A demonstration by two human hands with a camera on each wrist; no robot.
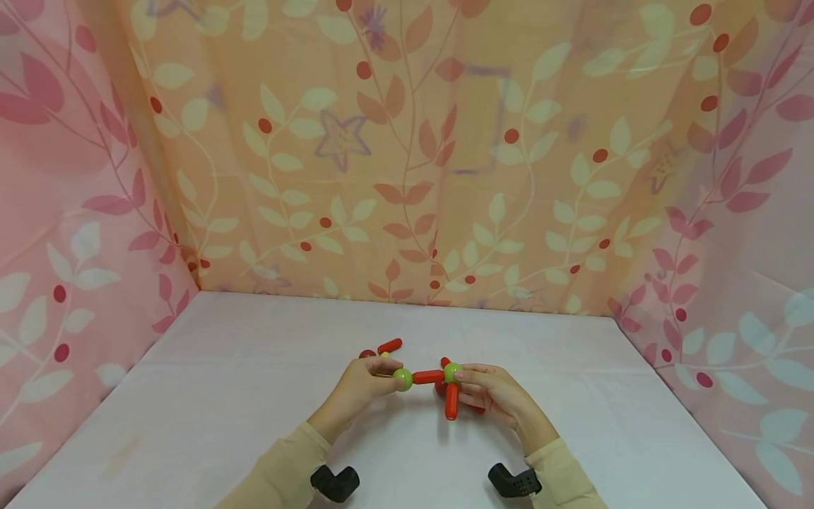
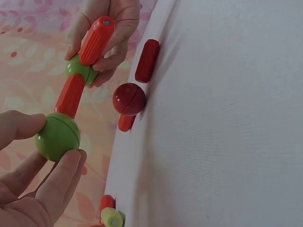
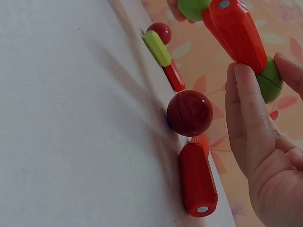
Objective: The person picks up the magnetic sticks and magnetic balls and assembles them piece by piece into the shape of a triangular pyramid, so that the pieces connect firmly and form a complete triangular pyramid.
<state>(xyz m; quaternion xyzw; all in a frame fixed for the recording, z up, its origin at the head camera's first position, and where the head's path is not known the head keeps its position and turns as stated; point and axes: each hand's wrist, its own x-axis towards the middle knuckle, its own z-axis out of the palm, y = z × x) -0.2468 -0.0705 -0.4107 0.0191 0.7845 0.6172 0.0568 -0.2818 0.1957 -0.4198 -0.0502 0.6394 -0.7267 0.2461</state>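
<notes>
My left hand [image 1: 357,390] pinches a glossy green ball [image 2: 57,137] between thumb and fingertips. A red rod [image 1: 427,377] joins that ball to a second green ball [image 1: 452,372], which my right hand [image 1: 505,397] grips with its thumb and fingers. From the second ball another red rod [image 3: 239,35] sticks out, its end showing a small metal disc. Both hands hold the joined piece above the white table, roughly level in the head view. In the right wrist view, my right fingertips lie against the second rod and ball.
On the white table [image 1: 210,396] beneath the right hand lie a dark red ball [image 3: 189,113] and loose red rods [image 3: 198,179]. Near the left hand rest another red ball [image 3: 160,32], a yellow-green rod [image 3: 157,48] and a red rod [image 1: 391,346]. Leaf-patterned cloth [image 1: 407,212] encloses the table's back and sides.
</notes>
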